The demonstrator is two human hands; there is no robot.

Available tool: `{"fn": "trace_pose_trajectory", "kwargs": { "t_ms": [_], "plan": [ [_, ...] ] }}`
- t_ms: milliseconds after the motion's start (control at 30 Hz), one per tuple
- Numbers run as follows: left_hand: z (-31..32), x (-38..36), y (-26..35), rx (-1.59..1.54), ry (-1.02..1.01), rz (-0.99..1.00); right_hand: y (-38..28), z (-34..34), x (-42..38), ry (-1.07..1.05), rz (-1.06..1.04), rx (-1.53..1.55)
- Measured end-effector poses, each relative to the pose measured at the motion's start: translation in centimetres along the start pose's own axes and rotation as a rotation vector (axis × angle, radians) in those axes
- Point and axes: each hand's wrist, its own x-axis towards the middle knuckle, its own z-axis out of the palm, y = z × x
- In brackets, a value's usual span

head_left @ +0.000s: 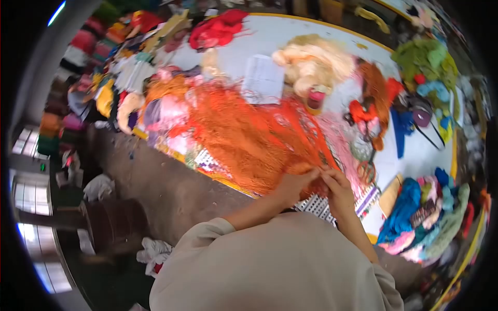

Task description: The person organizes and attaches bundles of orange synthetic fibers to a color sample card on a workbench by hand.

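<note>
A large spread of loose orange yarn (pixel 244 137) covers the near middle of the table. At its near right end, my left hand (pixel 296 187) is closed on the orange strands. Close beside it, my right hand (pixel 340 191) is pinched, its fingertips almost touching the left ones; fine strands seem to run between them, too thin to make out clearly. Brighter red-orange yarn (pixel 298 122) and pale pink strands (pixel 340 137) lie just beyond my hands. Beneath them shows part of a white board with rows of dark holes (pixel 317 207).
The white table (pixel 306 25) has a yellow edge. On it are a sheet of paper (pixel 263 78), cream yarn (pixel 316 62), scissors with orange handles (pixel 367 172) and green yarn (pixel 425 65). Blue and mixed skeins (pixel 410 212) sit at right. A brown drum-shaped object (pixel 115 223) stands left.
</note>
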Motion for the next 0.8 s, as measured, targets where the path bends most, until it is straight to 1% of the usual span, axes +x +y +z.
{"fn": "trace_pose_trajectory", "kwargs": {
  "t_ms": [67, 100, 167, 300, 433, 533, 600, 633, 700, 733, 767, 800],
  "plan": [
    [-1.5, 1.5, 2.2, -1.186, 0.037, -0.483, -0.4, 1.7, 0.3, 0.015, 0.008, -0.030],
    [-1.7, 1.8, 1.2, -1.271, 0.064, -0.523, -0.2, 2.4, 0.7, 0.039, 0.014, 0.022],
    [-2.2, 2.1, 0.0, -1.371, 0.061, -0.488, 0.1, 2.8, 1.0, 0.021, 0.025, -0.017],
    [-3.3, 2.5, -0.3, -1.378, 0.015, -0.466, 0.0, 3.9, 1.1, 0.066, -0.005, -0.049],
    [-3.9, 3.1, 0.2, -1.376, -0.090, -0.440, 0.1, 4.1, 0.7, 0.112, -0.049, -0.055],
    [-3.6, 3.6, 0.6, -1.406, -0.104, -0.444, 0.2, 3.5, 0.4, 0.139, -0.047, 0.037],
    [-3.1, 3.9, 0.4, -1.305, -0.079, -0.496, 0.1, 3.0, 0.2, 0.136, -0.028, 0.098],
    [-3.0, 3.7, 0.1, -1.303, -0.107, -0.481, -0.2, 3.2, 0.0, 0.161, -0.061, 0.063],
    [-2.1, 4.4, 0.1, -1.192, -0.182, -0.504, 0.7, 2.1, 0.0, 0.206, -0.042, -0.064],
    [-2.1, 4.5, 1.5, -1.294, -0.240, -0.536, 1.3, 1.2, -0.1, 0.170, -0.099, -0.106],
    [-2.9, 4.4, 4.2, -1.191, -0.211, -0.454, 0.2, 1.8, -0.6, 0.066, -0.230, -0.064],
    [-1.9, 4.3, 2.6, -1.121, -0.130, -0.482, 1.2, 0.8, 0.0, 0.066, -0.314, -0.126]
  ]
}}
